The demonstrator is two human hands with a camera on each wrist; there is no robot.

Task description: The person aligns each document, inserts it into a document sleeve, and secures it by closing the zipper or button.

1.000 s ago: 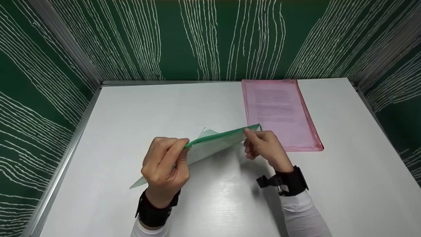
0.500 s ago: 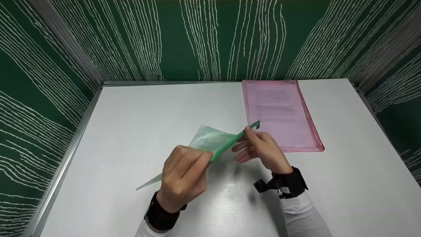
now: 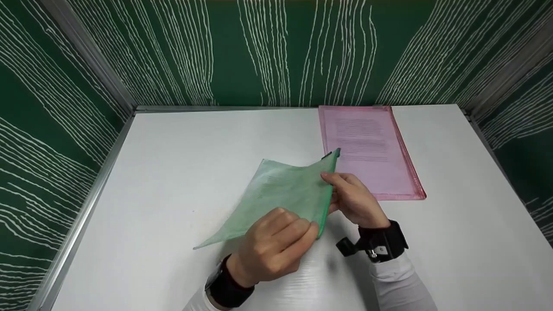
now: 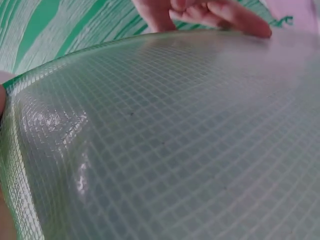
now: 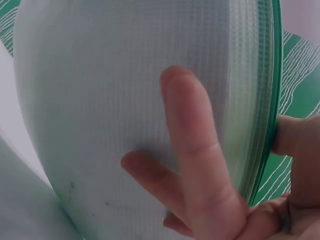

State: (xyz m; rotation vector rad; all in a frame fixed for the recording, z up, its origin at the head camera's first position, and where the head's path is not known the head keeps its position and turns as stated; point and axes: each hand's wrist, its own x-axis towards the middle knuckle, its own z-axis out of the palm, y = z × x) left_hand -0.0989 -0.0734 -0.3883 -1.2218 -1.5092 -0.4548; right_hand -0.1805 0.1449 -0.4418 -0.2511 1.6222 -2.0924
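A translucent green mesh zipper pouch (image 3: 281, 190) is held tilted above the white table, its zip edge (image 3: 328, 203) toward the right. My left hand (image 3: 276, 246) grips its near corner with curled fingers. Farther along that edge, my right hand (image 3: 356, 198) holds the pouch, thumb on the upper face and fingers behind. In the right wrist view, extended fingers (image 5: 195, 140) lie against the mesh underside (image 5: 100, 90) while the thumb (image 5: 290, 137) is across the zip. Mesh (image 4: 160, 135) fills most of the left wrist view. Faint printed lines show through the pouch.
A pink zipper pouch (image 3: 399, 181) with a printed sheet inside lies flat on the white table (image 3: 173, 160), behind and right of my right hand. Dark green panels (image 3: 259, 52) with white wavy lines wall the back and sides.
My left hand has moved right and toward me, swinging the green pouch's zip edge from crosswise to nearly lengthwise. Its broad face now shows. My right hand stays nearly in place.
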